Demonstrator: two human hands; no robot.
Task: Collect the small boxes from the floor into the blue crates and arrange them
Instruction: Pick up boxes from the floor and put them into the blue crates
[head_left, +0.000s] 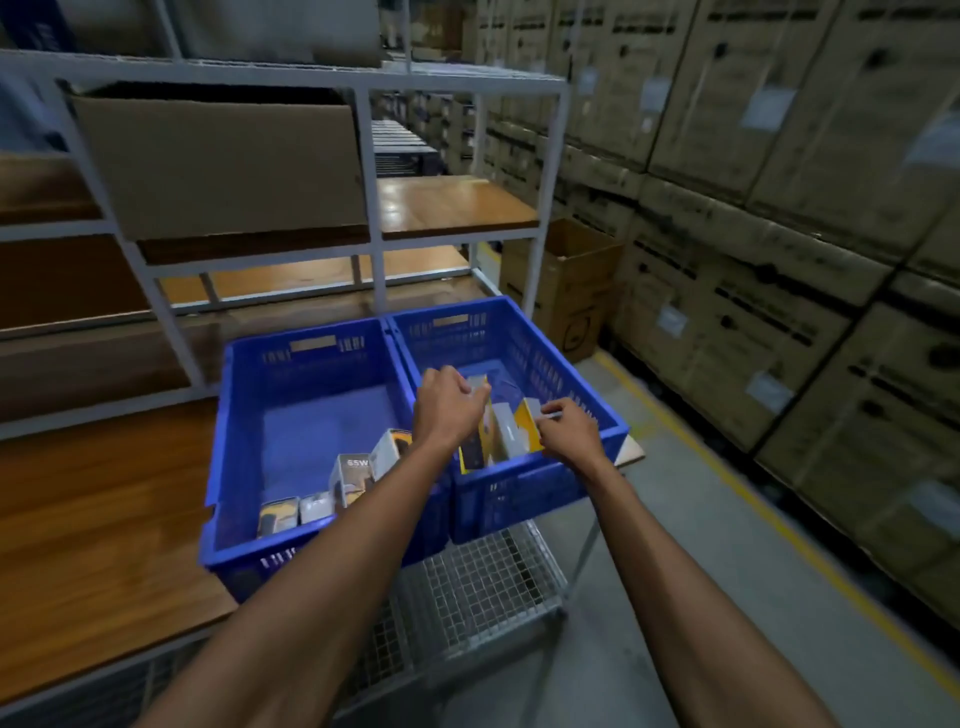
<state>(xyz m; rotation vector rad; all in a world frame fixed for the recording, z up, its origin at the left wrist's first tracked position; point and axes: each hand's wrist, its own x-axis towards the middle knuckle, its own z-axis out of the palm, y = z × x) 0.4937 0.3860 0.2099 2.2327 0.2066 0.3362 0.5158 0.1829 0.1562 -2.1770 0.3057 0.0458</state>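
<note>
Small boxes being stood up in the right crate (582, 384)
An upright box (475, 431) is gripped by the left hand (447, 405); another box (530, 423) is pinched by the right hand (569, 431)

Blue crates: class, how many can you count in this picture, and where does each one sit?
2. The left crate and the right crate sit side by side on a wire cart by the shelves. Both hands are in the right one. No others show.

Blue slotted crates (571, 374), yellow-edged boxes (475, 441) (others white)
</note>
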